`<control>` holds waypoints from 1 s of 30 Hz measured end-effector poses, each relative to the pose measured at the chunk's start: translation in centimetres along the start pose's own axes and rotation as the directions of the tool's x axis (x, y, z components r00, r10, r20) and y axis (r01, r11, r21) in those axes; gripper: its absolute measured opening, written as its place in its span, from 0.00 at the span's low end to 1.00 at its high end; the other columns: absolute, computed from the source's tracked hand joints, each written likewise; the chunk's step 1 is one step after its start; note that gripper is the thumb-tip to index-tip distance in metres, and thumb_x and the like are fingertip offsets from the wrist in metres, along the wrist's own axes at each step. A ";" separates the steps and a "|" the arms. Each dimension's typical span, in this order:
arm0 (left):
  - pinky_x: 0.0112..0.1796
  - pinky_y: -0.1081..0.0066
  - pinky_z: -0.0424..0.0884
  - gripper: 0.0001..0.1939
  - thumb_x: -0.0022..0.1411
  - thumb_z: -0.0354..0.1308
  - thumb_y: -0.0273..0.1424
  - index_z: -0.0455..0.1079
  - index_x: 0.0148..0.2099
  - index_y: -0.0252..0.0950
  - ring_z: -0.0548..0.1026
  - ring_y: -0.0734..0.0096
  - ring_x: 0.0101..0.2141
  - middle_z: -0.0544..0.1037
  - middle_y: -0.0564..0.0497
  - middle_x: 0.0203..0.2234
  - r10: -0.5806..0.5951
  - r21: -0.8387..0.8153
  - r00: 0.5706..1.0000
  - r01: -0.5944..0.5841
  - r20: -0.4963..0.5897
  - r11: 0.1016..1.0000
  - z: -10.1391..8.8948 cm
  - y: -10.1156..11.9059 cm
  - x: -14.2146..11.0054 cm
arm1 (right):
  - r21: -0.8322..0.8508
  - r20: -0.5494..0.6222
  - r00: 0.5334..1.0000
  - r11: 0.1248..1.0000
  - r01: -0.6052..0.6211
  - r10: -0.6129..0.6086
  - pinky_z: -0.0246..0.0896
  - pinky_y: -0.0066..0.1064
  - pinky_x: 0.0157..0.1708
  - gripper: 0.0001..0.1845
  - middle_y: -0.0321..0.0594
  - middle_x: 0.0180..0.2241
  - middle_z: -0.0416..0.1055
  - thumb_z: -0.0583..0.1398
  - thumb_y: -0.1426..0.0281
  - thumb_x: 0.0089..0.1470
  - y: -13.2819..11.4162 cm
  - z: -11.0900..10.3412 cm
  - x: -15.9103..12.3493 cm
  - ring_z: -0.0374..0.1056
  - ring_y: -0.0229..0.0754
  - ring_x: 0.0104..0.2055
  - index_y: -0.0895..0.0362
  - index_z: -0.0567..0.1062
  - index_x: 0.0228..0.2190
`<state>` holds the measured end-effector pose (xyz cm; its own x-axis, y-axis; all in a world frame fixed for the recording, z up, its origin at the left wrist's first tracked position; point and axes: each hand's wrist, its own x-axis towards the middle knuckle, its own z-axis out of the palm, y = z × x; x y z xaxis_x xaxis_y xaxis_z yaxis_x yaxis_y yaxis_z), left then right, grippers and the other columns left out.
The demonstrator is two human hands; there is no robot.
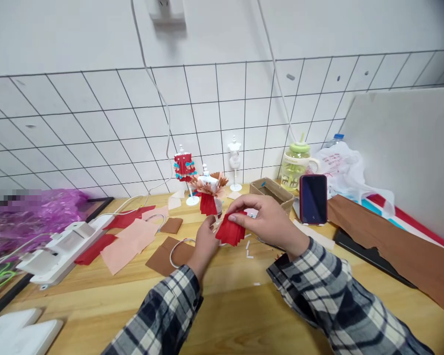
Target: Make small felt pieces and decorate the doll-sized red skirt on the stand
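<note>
My right hand point(268, 219) pinches a fan of pleated red crepe paper point(230, 233) between thumb and fingers. Just left of it, my left hand point(206, 242) is closed at the lower part of a small white dress form point(210, 181); its fingertips are partly hidden. Brown and pink petal-cut paper point(202, 184) rings that form, and a red pleated piece point(208, 204) hangs below the ring. Behind stand a second dress form in a red and blue paper dress point(183, 166) and a bare white dress form point(235, 160).
Pink paper point(128, 244), brown paper point(163, 259) and a white power strip point(68, 246) lie left. Rightward are a cardboard box point(272, 193), a phone point(313, 199), a green-lidded jug point(294, 170), a plastic bag point(344, 170) and a long brown sheet point(395, 246).
</note>
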<state>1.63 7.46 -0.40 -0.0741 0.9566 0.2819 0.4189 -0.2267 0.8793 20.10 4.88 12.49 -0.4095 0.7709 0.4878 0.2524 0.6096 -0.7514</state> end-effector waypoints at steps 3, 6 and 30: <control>0.36 0.68 0.71 0.09 0.61 0.54 0.34 0.71 0.36 0.35 0.76 0.65 0.33 0.79 0.49 0.31 0.019 0.029 0.998 -0.021 0.066 0.999 0.8 0.1 -1.3 | 0.013 0.027 1.000 1.000 0.004 -0.004 0.67 0.32 0.40 0.05 0.35 0.33 0.78 0.62 0.73 0.52 0.3 0.3 0.0 0.73 0.39 0.37 0.53 0.79 0.31; 0.30 0.71 0.67 0.12 0.64 0.48 0.34 0.68 0.31 0.37 0.71 0.70 0.27 0.75 0.53 0.24 0.056 0.159 0.993 -0.071 0.102 0.985 0.2 0.9 -3.2 | 0.002 -0.047 0.998 0.999 -0.047 0.047 0.67 0.30 0.35 0.04 0.34 0.32 0.78 0.63 0.70 0.52 0.4 0.0 -0.1 0.72 0.38 0.34 0.53 0.79 0.31; 0.26 0.73 0.63 0.20 0.67 0.45 0.45 0.71 0.34 0.38 0.70 0.71 0.21 0.72 0.55 0.18 -0.045 0.148 0.978 0.015 0.205 0.989 1.5 2.5 -6.3 | -0.180 -0.280 0.956 0.974 -0.137 0.083 0.57 0.26 0.26 0.11 0.32 0.27 0.69 0.63 0.69 0.48 1.5 -0.2 -0.2 0.65 0.36 0.27 0.54 0.63 0.27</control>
<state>4.54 1.19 -0.52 0.0942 0.9831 0.1573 0.5468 -0.1831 0.8170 20.73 5.66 11.33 -0.1254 0.8398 0.5283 0.4597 0.5210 -0.7191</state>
